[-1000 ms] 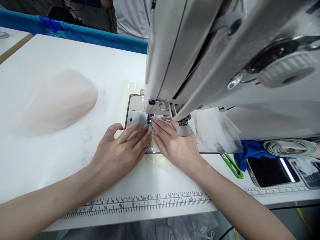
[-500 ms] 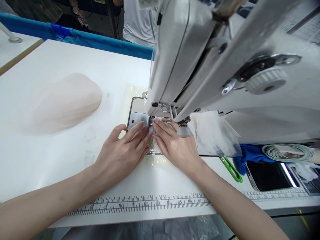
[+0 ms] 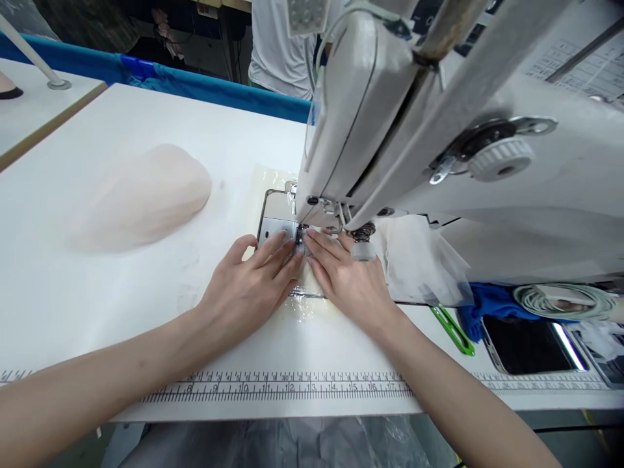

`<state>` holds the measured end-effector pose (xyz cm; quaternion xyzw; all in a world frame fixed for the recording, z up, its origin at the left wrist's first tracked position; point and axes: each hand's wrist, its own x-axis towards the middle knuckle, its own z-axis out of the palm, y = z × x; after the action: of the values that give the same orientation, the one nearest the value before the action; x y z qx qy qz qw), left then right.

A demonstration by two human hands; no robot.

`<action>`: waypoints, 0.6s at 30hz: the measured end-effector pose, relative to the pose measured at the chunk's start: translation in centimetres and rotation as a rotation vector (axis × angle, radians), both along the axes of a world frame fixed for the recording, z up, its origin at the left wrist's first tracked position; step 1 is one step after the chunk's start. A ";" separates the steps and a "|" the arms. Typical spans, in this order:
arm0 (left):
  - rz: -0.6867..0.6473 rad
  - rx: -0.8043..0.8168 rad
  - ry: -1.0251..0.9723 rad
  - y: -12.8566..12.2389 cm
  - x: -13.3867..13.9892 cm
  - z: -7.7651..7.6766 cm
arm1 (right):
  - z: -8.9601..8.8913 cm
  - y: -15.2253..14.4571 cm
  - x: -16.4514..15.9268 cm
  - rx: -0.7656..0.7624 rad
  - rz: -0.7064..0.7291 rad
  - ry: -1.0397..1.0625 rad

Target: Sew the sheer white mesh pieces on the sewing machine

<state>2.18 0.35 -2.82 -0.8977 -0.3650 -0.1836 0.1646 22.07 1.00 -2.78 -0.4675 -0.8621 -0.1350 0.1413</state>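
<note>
My left hand (image 3: 251, 279) lies over the metal needle plate (image 3: 277, 223) of a sewing machine (image 3: 341, 117), fingers stretched out and thumb apart. From the other side my right hand (image 3: 348, 276) comes in, its fingers extended flat. Both sets of fingertips meet beside the presser foot (image 3: 302, 233), under the needle area. Any cloth beneath the fingertips is too small or covered to make out. White sheer fabric (image 3: 414, 257) lies right of my right hand, below the machine arm. Farther left, a pale pink sheer cup-shaped piece (image 3: 160, 195) rests on the white table (image 3: 234, 130).
A printed ruler strip (image 3: 292, 387) runs along the table's front edge. To the right lie green thread snips (image 3: 453, 330), a blue cloth (image 3: 475, 305), a phone (image 3: 533, 344) and a coiled pale cord (image 3: 563, 301). Behind the blue-covered edge (image 3: 219, 91) stands a person in a white shirt (image 3: 280, 49).
The camera view has shifted slightly, so the table and machine sit a little farther right. My hands keep nearly the same place beside the presser foot; the left fingers have shifted slightly.
</note>
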 end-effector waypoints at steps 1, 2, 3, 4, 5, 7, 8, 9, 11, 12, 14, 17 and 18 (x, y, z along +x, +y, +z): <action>-0.001 0.001 -0.005 0.0 0.0 0.0 | 0.0 0.1 0.0 0.003 0.002 0.000; -0.002 0.000 -0.007 0.0 0.0 0.1 | 0.0 0.2 0.1 0.003 0.006 -0.001; -0.004 0.003 -0.008 0.0 0.1 0.1 | 0.1 0.2 0.1 0.000 0.011 -0.002; -0.003 0.006 -0.009 0.0 0.1 0.1 | 0.2 0.1 0.2 -0.003 0.016 0.001; 0.000 0.008 -0.009 0.0 0.1 0.2 | 0.5 0.0 0.3 -0.010 0.021 0.009; -0.009 0.017 -0.008 0.0 0.0 0.2 | 1.3 -0.5 0.4 -0.061 0.023 0.050; -0.028 0.015 -0.006 0.1 0.0 0.2 | 1.8 -0.8 0.5 -0.117 0.018 0.079; -0.055 0.002 -0.004 0.2 -0.2 0.3 | 2.4 -1.2 0.5 -0.196 0.012 0.107; -0.115 -0.081 -0.005 0.6 -0.5 0.5 | 3.4 -1.9 0.5 -0.393 0.003 0.134; -0.145 -0.144 -0.010 0.9 -0.6 0.6 | 3.8 -2.1 0.5 -0.471 0.001 0.136; -0.189 -0.283 -0.020 1.6 -0.9 1.0 | 4.2 -2.3 0.6 -0.561 -0.014 0.157; -0.207 -0.419 -0.057 2.6 -0.8 1.2 | 4.2 -2.0 0.8 -0.608 -0.069 0.292; -0.190 -0.444 -0.088 2.9 -0.6 1.2 | 4.1 -1.9 0.9 -0.607 -0.087 0.349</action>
<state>1.56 3.26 -1.61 -0.9332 -0.3174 -0.1527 -0.0707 22.99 -0.86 1.29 -0.5405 -0.8050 0.2036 0.1353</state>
